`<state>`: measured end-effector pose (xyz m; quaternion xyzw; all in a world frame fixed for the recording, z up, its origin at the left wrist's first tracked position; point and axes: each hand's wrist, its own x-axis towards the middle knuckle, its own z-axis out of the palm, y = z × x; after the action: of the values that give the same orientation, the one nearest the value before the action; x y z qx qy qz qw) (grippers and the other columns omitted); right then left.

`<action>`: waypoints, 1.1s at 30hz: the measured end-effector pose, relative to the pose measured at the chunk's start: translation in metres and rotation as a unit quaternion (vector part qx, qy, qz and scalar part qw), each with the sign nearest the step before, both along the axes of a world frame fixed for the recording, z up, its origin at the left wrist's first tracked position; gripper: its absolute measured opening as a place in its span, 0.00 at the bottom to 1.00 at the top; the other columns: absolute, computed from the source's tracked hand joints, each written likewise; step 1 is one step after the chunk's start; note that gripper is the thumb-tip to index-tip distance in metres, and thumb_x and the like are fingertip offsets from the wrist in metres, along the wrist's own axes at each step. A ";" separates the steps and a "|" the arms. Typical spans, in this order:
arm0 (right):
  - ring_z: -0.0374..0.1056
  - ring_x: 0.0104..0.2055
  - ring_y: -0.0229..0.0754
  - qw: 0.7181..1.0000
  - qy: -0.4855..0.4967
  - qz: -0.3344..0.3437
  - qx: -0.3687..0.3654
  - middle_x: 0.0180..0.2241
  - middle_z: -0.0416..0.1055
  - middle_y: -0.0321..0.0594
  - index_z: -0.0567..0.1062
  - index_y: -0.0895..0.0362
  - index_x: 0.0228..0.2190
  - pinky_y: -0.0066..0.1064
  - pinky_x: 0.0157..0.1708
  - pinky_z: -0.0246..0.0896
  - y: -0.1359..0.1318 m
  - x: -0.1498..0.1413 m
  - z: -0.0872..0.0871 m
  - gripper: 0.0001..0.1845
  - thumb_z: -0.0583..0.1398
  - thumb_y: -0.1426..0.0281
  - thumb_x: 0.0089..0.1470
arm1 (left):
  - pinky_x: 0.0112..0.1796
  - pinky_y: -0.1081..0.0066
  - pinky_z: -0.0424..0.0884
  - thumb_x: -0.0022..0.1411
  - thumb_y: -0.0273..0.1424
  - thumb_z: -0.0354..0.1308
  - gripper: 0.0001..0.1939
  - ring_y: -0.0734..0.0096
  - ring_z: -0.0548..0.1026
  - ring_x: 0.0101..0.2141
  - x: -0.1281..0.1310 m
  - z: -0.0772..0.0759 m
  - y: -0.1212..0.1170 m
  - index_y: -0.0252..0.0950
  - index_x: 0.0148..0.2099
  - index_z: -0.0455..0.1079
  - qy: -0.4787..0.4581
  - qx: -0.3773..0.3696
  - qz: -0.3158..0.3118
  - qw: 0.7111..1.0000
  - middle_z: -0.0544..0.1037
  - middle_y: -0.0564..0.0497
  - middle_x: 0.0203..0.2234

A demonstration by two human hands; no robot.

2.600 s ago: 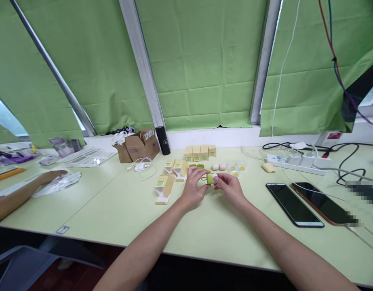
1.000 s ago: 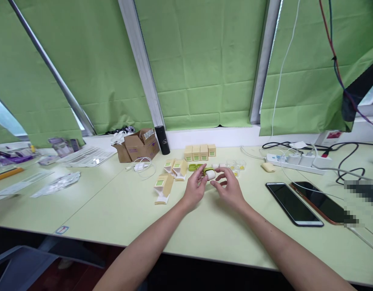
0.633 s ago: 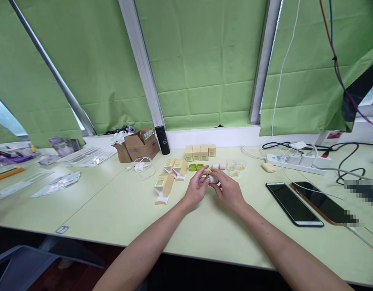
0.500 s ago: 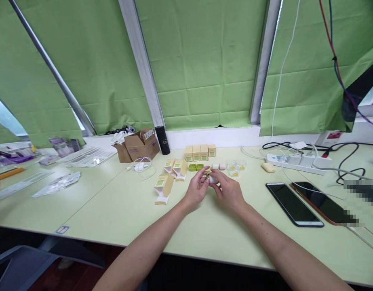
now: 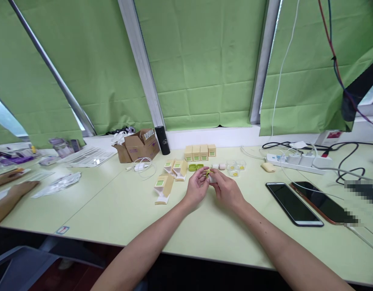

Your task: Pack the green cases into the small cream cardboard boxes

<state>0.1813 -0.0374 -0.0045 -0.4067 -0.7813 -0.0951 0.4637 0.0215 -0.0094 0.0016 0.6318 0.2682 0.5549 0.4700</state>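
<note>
My left hand and my right hand meet above the pale green table, fingers pinched together on a small white and green case. Most of the case is hidden by the fingertips. Just beyond the hands lie two green case halves, two small white pieces and clear cups with yellow inside. A row of small tan boxes with green labels stands behind them. Opened tan boxes lie left of my left hand.
Two phones lie flat on the right, near a power strip with cables. A brown carton and a black cylinder stand at the back. Another person's hands rest at the far left by plastic packets.
My hands have closed together on the small case, which showed more white a second ago. At the far left, another person's hands have come back into view.
</note>
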 end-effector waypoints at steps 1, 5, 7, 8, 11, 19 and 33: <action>0.78 0.53 0.53 1.000 -0.003 0.001 0.004 0.60 0.73 0.54 0.69 0.54 0.55 0.41 0.43 0.78 0.001 0.000 -0.001 0.20 0.53 0.79 0.65 | 0.55 0.61 0.76 0.64 0.37 0.68 0.24 0.59 0.76 0.56 0.001 0.001 -0.001 0.36 0.59 0.70 -0.004 -0.002 0.003 1.000 0.77 0.39 0.53; 0.79 0.52 0.53 1.000 -0.008 0.001 0.013 0.60 0.73 0.55 0.68 0.54 0.55 0.40 0.42 0.78 0.002 0.000 -0.002 0.21 0.53 0.80 0.64 | 0.55 0.61 0.76 0.63 0.36 0.69 0.22 0.59 0.78 0.54 0.004 0.003 -0.003 0.36 0.56 0.71 -0.020 -0.002 0.014 1.000 0.78 0.40 0.51; 0.79 0.52 0.53 1.000 -0.010 0.001 0.014 0.60 0.73 0.54 0.68 0.53 0.55 0.39 0.42 0.78 0.002 0.000 -0.001 0.20 0.53 0.80 0.64 | 0.55 0.61 0.76 0.63 0.36 0.69 0.22 0.59 0.78 0.53 0.005 0.002 -0.003 0.36 0.56 0.71 -0.026 -0.003 0.017 1.000 0.78 0.40 0.51; 0.79 0.51 0.53 1.000 -0.010 0.001 0.013 0.59 0.73 0.54 0.68 0.53 0.55 0.39 0.42 0.78 0.001 0.000 0.000 0.20 0.53 0.80 0.64 | 0.54 0.61 0.77 0.63 0.35 0.69 0.22 0.60 0.79 0.53 0.005 0.001 -0.003 0.36 0.56 0.70 -0.028 -0.006 0.019 0.999 0.79 0.40 0.50; 0.79 0.51 0.53 1.000 -0.011 0.005 0.013 0.59 0.74 0.54 0.69 0.53 0.54 0.38 0.41 0.78 0.000 -0.001 0.002 0.20 0.53 0.80 0.64 | 0.53 0.62 0.77 0.62 0.34 0.69 0.24 0.62 0.80 0.50 0.006 -0.001 -0.003 0.36 0.58 0.69 -0.033 -0.010 0.025 0.999 0.80 0.42 0.47; 0.78 0.53 0.52 0.999 0.047 0.022 0.016 0.56 0.76 0.52 0.68 0.52 0.58 0.41 0.44 0.78 0.001 -0.001 -0.001 0.20 0.55 0.75 0.67 | 0.55 0.59 0.76 0.66 0.38 0.66 0.21 0.59 0.79 0.53 0.000 0.006 -0.007 0.37 0.58 0.70 0.005 0.013 0.001 1.000 0.79 0.40 0.51; 0.77 0.41 0.49 0.995 0.074 0.033 -0.058 0.52 0.76 0.51 0.66 0.54 0.61 0.42 0.40 0.77 0.004 0.003 -0.011 0.27 0.57 0.76 0.61 | 0.55 0.59 0.75 0.58 0.34 0.73 0.24 0.60 0.79 0.51 0.005 0.001 -0.004 0.35 0.55 0.71 -0.013 -0.050 -0.021 0.998 0.79 0.40 0.50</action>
<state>0.1840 -0.0338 -0.0154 -0.4132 -0.7622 -0.0041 0.4983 0.0269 -0.0131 0.0024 0.6054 0.2762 0.5393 0.5161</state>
